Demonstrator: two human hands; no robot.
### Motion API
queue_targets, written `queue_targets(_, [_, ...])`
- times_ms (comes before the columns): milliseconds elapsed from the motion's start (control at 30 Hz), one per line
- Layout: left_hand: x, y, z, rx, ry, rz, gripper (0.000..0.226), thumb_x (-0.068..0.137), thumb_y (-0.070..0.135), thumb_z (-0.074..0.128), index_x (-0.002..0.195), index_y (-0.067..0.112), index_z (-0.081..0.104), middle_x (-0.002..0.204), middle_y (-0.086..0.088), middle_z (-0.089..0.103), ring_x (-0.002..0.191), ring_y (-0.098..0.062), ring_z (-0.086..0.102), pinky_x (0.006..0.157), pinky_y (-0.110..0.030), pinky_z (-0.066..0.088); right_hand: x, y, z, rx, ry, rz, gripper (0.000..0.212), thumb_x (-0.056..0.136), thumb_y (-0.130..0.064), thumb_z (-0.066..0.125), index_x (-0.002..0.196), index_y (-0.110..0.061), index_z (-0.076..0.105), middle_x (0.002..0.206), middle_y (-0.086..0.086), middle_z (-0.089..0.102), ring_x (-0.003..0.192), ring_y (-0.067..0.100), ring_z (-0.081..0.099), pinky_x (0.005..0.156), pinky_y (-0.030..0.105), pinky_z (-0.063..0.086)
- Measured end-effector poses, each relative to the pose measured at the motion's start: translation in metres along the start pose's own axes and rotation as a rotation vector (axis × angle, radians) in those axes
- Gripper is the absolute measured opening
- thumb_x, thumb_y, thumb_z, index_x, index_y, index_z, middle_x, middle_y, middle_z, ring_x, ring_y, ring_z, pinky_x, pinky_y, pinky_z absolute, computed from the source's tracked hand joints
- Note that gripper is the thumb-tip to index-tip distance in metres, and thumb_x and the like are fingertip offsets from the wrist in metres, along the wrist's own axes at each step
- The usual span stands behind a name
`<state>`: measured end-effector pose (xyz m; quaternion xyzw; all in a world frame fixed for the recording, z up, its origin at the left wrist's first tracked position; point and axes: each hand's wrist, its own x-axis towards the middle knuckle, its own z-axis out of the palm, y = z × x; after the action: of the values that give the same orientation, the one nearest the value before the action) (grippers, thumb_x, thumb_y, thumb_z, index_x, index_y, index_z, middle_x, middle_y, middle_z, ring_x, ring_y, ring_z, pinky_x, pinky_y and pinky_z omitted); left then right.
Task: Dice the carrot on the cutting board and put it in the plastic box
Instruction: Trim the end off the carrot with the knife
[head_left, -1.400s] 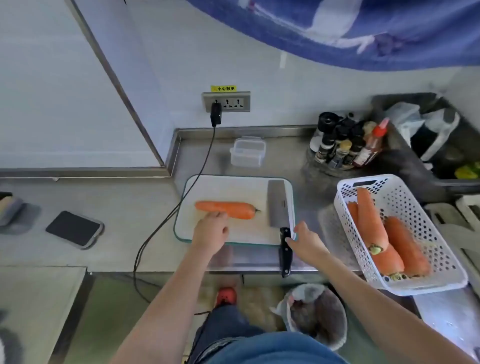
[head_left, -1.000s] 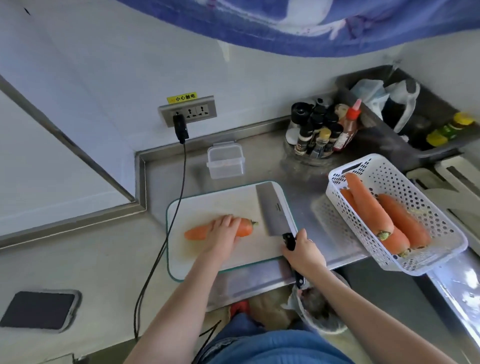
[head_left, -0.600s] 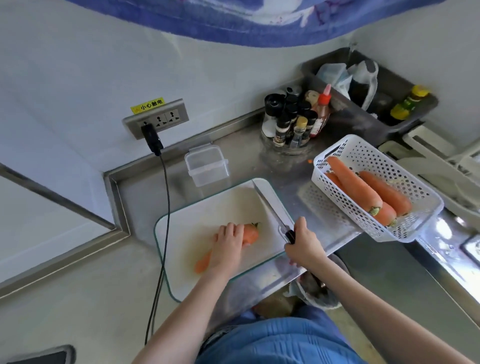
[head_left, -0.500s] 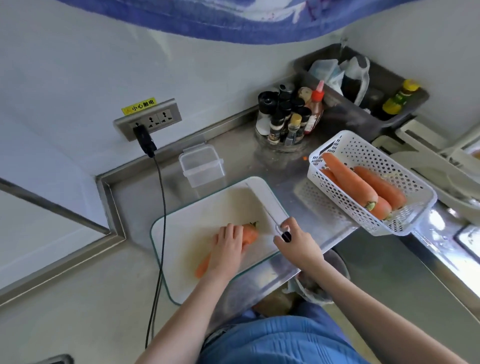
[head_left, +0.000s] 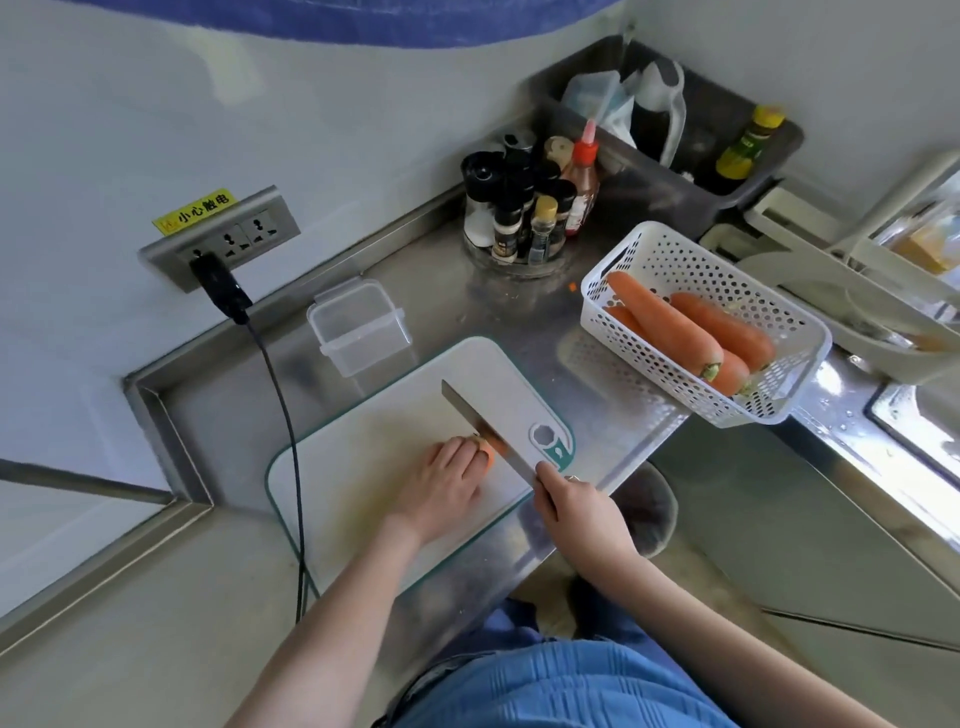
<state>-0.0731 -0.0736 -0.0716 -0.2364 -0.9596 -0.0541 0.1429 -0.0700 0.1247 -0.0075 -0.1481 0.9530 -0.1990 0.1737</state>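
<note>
A white cutting board (head_left: 363, 431) with a green rim lies on the steel counter. My left hand (head_left: 444, 486) presses down on the carrot (head_left: 488, 448), and only its orange tip shows past my fingers. My right hand (head_left: 576, 506) grips the handle of a cleaver (head_left: 485, 421), whose blade stands on edge right against the carrot's tip. The clear plastic box (head_left: 360, 325) sits empty beyond the board, near the wall.
A white perforated basket (head_left: 675, 260) with three carrots overhangs the counter edge at right. A spice bottle rack (head_left: 524, 208) stands at the back. A black cable (head_left: 280, 415) runs from the wall socket (head_left: 223, 239) past the board's left edge. A bin (head_left: 649, 509) sits below.
My right hand took the cleaver off the board, turned it upright and brought it to the carrot's tip. My left hand stayed on the carrot. The view swung left and tilted.
</note>
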Motion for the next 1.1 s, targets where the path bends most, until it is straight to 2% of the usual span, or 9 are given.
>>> queue_targets(100, [0.0, 0.001, 0.003, -0.02, -0.001, -0.002, 0.027, 0.075, 0.021, 0.042, 0.098, 0.008, 0.046, 0.092, -0.012, 0.059, 0.091, -0.027, 0.044, 0.079, -0.035, 0.036, 0.005, -0.002, 0.0, -0.035, -0.019, -0.005, 0.021, 0.101, -0.033, 0.033, 0.086, -0.019, 0.03, 0.068, 0.004, 0.047, 0.059, 0.029, 0.049, 0.052, 0.032, 0.033])
queue_targets(233, [-0.002, 0.0, 0.005, -0.028, 0.018, 0.002, 0.025, 0.078, 0.02, 0.042, 0.1, 0.008, 0.045, 0.101, -0.01, 0.045, 0.093, -0.027, 0.044, 0.081, -0.035, 0.035, 0.011, -0.004, 0.002, -0.073, -0.047, -0.025, 0.023, 0.102, -0.036, 0.031, 0.087, -0.019, 0.03, 0.07, 0.003, 0.049, 0.062, 0.03, 0.052, 0.052, 0.032, 0.037])
queue_targets(400, [-0.003, -0.001, 0.008, -0.042, -0.014, -0.005, 0.028, 0.079, 0.02, 0.042, 0.104, 0.007, 0.046, 0.098, -0.012, 0.057, 0.095, -0.026, 0.045, 0.084, -0.035, 0.035, 0.016, -0.002, -0.001, -0.128, -0.065, -0.054, 0.021, 0.102, -0.037, 0.029, 0.091, -0.02, 0.033, 0.074, 0.003, 0.053, 0.061, 0.027, 0.054, 0.052, 0.031, 0.036])
queue_targets(533, [-0.001, -0.002, 0.007, -0.057, -0.05, -0.021, 0.028, 0.081, 0.021, 0.041, 0.105, 0.007, 0.046, 0.097, -0.014, 0.063, 0.096, -0.027, 0.044, 0.086, -0.035, 0.035, 0.02, -0.002, -0.001, -0.134, -0.088, -0.063, 0.022, 0.103, -0.036, 0.028, 0.096, -0.017, 0.038, 0.075, 0.004, 0.055, 0.064, 0.027, 0.057, 0.055, 0.034, 0.044])
queue_targets(967, [-0.001, -0.003, 0.008, -0.111, -0.054, -0.02, 0.035, 0.081, 0.024, 0.04, 0.11, 0.005, 0.046, 0.103, -0.016, 0.064, 0.102, -0.027, 0.044, 0.093, -0.035, 0.033, 0.023, -0.002, 0.008, -0.097, -0.108, -0.069, 0.022, 0.103, -0.032, 0.03, 0.098, -0.012, 0.04, 0.068, 0.003, 0.047, 0.06, 0.028, 0.053, 0.056, 0.037, 0.045])
queue_targets(1100, [-0.001, -0.004, 0.008, -0.149, -0.007, 0.005, 0.039, 0.079, 0.021, 0.04, 0.113, 0.002, 0.046, 0.111, -0.017, 0.053, 0.103, -0.029, 0.043, 0.096, -0.037, 0.032, 0.032, -0.004, 0.017, -0.103, -0.141, -0.049, 0.019, 0.102, -0.027, 0.032, 0.099, -0.011, 0.04, 0.071, 0.005, 0.048, 0.061, 0.029, 0.052, 0.057, 0.038, 0.045])
